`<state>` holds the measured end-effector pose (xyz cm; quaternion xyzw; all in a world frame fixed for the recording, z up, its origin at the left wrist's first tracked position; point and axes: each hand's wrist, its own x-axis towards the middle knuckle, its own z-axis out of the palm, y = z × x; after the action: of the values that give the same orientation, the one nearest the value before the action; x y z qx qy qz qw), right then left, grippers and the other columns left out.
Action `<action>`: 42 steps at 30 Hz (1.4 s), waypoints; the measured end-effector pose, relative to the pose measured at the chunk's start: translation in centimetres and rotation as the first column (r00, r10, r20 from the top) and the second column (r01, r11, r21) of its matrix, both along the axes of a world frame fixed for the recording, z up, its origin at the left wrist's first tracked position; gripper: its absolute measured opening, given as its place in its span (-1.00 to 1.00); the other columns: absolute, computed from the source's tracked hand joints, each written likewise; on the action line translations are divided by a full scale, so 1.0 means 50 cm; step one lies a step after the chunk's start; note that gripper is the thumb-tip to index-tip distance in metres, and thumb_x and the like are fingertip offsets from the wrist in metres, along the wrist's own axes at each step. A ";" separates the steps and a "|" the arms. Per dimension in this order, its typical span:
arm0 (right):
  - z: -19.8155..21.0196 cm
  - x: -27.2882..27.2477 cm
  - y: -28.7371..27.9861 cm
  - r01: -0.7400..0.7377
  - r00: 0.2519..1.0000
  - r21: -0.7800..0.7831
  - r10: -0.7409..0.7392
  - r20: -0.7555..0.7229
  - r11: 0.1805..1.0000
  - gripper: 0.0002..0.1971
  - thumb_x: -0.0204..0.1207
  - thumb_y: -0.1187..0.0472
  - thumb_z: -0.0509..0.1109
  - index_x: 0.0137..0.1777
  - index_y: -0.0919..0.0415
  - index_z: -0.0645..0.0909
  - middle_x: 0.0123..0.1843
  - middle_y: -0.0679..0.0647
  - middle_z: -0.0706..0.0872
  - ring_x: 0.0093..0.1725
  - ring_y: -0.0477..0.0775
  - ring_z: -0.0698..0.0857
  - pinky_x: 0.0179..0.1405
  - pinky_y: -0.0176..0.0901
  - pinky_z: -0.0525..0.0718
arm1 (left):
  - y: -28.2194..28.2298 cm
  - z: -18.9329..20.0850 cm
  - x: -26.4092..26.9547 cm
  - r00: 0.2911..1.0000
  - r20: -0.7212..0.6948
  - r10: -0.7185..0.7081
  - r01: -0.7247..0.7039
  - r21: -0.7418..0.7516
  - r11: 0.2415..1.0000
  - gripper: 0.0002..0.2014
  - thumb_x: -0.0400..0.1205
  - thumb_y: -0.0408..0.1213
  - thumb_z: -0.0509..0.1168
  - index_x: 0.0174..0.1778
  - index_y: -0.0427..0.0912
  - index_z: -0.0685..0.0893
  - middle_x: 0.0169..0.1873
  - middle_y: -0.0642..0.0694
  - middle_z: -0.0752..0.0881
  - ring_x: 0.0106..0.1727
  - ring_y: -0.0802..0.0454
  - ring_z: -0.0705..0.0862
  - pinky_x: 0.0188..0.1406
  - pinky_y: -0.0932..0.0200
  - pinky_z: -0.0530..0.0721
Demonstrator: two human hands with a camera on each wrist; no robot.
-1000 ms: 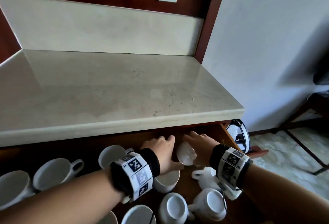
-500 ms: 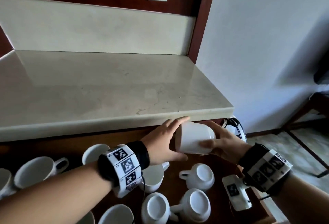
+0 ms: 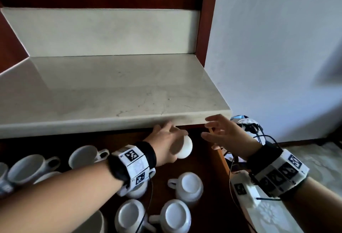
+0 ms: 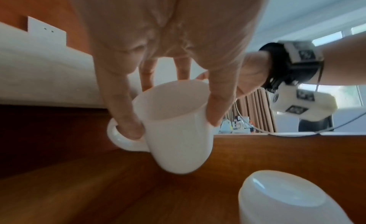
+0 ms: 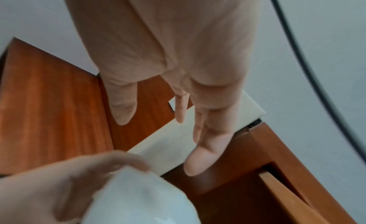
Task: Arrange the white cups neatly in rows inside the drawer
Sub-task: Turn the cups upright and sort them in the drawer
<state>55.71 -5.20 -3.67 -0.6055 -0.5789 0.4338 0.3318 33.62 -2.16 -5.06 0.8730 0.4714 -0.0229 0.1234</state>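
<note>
My left hand (image 3: 174,138) grips a white cup (image 3: 183,146) at the back right of the open wooden drawer (image 3: 207,160), just under the counter edge. In the left wrist view the cup (image 4: 176,133) is tilted with its rim toward my palm. One finger (image 4: 126,114) goes through the handle and the thumb presses the far side. Its base hangs close over the drawer floor (image 4: 79,188). My right hand (image 3: 218,132) hovers to the right of the cup with fingers spread and holds nothing. In the right wrist view the fingers (image 5: 200,161) are straight above the cup (image 5: 138,199).
Three upside-down cups (image 3: 188,186) (image 3: 174,216) (image 3: 131,216) sit at the drawer's front right. Upright cups (image 3: 85,156) (image 3: 27,166) stand at the left. The marble counter (image 3: 129,103) overhangs the drawer's back. The drawer's right wall (image 3: 222,160) runs beside my right wrist.
My right hand has let go of the cup and opened, moving off to the right. My left hand now holds the cup alone and has lowered it into the drawer.
</note>
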 end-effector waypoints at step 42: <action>-0.102 -0.221 -0.050 -0.573 -0.284 -0.645 0.616 0.735 0.506 -0.24 0.39 0.15 0.56 0.51 0.21 0.24 0.42 0.30 0.51 0.34 0.35 0.58 0.30 0.10 0.59 | -0.112 -0.010 -0.088 0.985 0.076 0.156 -0.147 -0.107 0.983 -0.37 0.55 0.06 0.33 0.55 0.10 0.33 0.42 -0.02 0.47 0.44 -0.09 0.40 0.39 -0.06 0.47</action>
<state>44.65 -7.70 -8.79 -0.3528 -0.8483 0.0537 -0.3913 29.24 -7.76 -5.54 0.8274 0.5291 -0.0007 0.1885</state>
